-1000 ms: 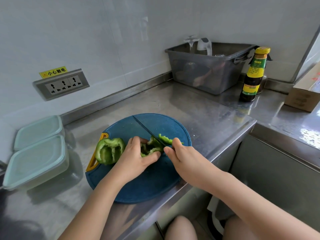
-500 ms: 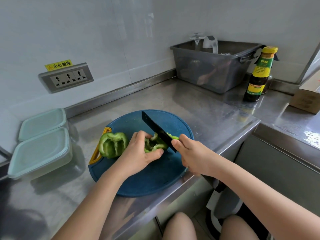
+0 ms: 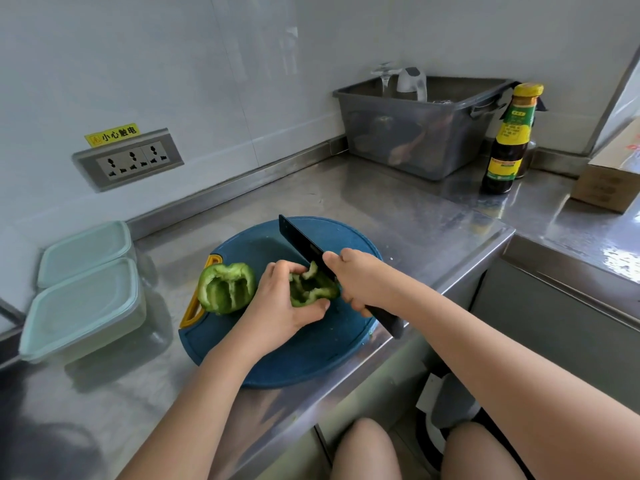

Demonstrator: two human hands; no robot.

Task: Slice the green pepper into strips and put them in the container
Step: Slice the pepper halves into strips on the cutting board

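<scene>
Your left hand (image 3: pixel 280 301) curls over a cut piece of green pepper (image 3: pixel 310 289), thumb on the near side, fingertips on the far side, pinning it to the round blue cutting board (image 3: pixel 311 358). Your right hand (image 3: pixel 363 282) is wrapped round the handle of the black knife (image 3: pixel 301 242). Handle end pokes out near-right, past the board's edge; blade runs away to the far left. Blade meets the held piece on its right side; whether the tip rests on the board or rides above it, you cannot tell from this view. Second pepper half (image 3: pixel 227 289) lies on the left part of the board with its hollow showing, just beside your left hand and next to the board's yellow handle loop (image 3: pixel 190 315). Left of the board and apart from it, two pale green tubs on the steel counter (image 3: pixel 398 209): near container (image 3: pixel 83 306) and far container (image 3: pixel 85 252), touching, lids on both. Far right by the wall: grey plastic bin (image 3: pixel 415 133), dark sauce bottle (image 3: pixel 509 140) with yellow cap just right of it, cardboard box (image 3: pixel 606 181) at the right edge. Wall socket strip (image 3: pixel 128 161) on the far left, yellow warning label (image 3: pixel 112 134) above it.
</scene>
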